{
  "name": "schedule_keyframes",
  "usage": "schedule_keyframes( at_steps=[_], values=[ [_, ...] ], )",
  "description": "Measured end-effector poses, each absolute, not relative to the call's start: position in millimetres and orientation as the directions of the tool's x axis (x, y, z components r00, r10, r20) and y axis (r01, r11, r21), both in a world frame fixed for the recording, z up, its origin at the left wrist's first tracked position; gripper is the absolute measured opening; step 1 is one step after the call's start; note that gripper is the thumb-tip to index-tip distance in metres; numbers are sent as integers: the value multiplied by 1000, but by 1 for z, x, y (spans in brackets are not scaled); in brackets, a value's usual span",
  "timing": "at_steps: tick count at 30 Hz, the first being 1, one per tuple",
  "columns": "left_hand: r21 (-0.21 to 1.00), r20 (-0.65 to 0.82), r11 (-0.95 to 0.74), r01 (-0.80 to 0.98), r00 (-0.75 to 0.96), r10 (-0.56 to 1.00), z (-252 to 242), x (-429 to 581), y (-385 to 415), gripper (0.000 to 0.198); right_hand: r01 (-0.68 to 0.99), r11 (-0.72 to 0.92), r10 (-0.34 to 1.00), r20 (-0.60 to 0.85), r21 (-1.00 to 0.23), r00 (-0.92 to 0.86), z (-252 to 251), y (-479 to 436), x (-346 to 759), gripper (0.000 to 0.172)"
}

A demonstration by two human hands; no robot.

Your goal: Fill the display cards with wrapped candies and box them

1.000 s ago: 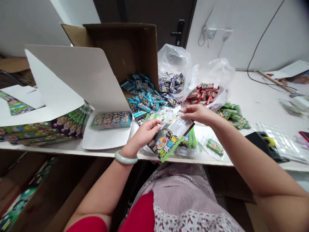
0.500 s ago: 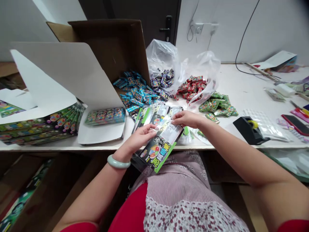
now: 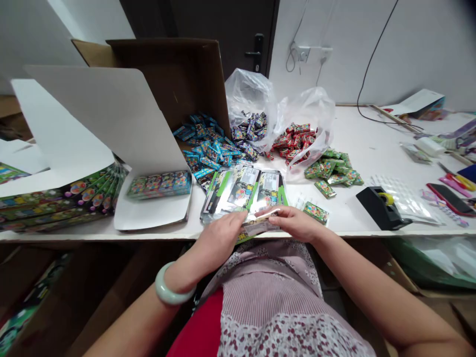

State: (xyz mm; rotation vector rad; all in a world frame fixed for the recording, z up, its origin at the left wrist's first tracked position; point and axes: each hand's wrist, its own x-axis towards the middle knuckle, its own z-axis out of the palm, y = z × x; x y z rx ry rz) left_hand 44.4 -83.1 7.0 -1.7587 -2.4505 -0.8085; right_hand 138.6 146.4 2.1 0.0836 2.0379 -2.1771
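Note:
My left hand (image 3: pixel 223 237) is closed on the left side of a black-and-green printed plastic pouch (image 3: pixel 256 228), just at the table's front edge. On the pouch's right side, my right hand (image 3: pixel 295 223) grips near its upper edge with fingers and thumb. The pouch is tilted, so I see it foreshortened, and the left hand covers part of it. I cannot tell whether its mouth is open. Beyond my hands lies a stack of similar pouches (image 3: pixel 243 191) with clear windows. A single green candy packet (image 3: pixel 316 212) rests right of my right hand.
Blue packets (image 3: pixel 210 151) spill from a cardboard box (image 3: pixel 167 84). Plastic bags hold purple packets (image 3: pixel 253 126) and red packets (image 3: pixel 295 141); green packets (image 3: pixel 334 166) lie beside them. An open white display box (image 3: pixel 152 213) stands left, a black tape dispenser (image 3: pixel 381 208) right.
Both hands have come lower and nearer to me, and the pouch has tipped from face-up to a foreshortened angle. The pouch stack and the single green packet now show more fully.

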Motion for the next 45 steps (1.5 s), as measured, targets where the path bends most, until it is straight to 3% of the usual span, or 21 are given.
schedule_keyframes(
  at_steps=[3,6,8,9,11,14,17,19,25,32,36,40,43,45],
  values=[
    [462,329,204,863,-381,864,-2,47,-80,37,140,39,-18,-140,-989,-990,3,142,150,34],
    [650,342,234,723,-553,760,-14,45,-77,34,-36,275,232,102,-961,-967,0,139,158,33],
    [790,293,266,553,-720,629,-18,44,-71,33,-116,396,433,297,-911,-851,-4,137,161,52],
    [849,249,264,458,-787,565,-19,44,-66,33,-124,387,480,314,-914,-819,-7,136,161,64],
    [943,134,206,262,-864,486,-17,45,-50,35,-99,199,434,178,-975,-883,-15,137,159,72],
    [993,-119,41,-114,-847,518,-15,46,-17,44,-12,-168,260,-32,-986,-965,-29,144,151,48],
    [878,-336,-85,-470,-734,590,-20,49,14,46,34,-284,318,-128,-958,-939,-40,162,145,37],
    [822,-390,-122,-556,-705,593,-25,51,27,45,81,-303,333,-185,-950,-925,-44,174,146,42],
    [873,-319,-122,-472,-741,591,-38,55,39,42,152,-326,281,-249,-933,-927,-44,194,159,45],
    [891,-271,-114,-440,-717,642,-49,53,24,45,271,-232,246,-326,-934,-913,-48,178,162,42],
    [950,-164,-91,-300,-722,672,-34,34,19,46,174,-241,315,-247,-955,-917,-45,162,148,40],
    [981,-50,-118,-156,-781,623,-22,16,22,44,144,-208,232,-191,-968,-954,-39,156,136,39],
    [974,-38,-140,-178,-738,673,-26,11,16,56,240,-201,123,-267,-950,-956,-36,160,139,35],
    [980,2,-143,-139,-710,705,-29,8,9,67,219,-193,141,-248,-957,-959,-29,165,142,38]
  ],
)
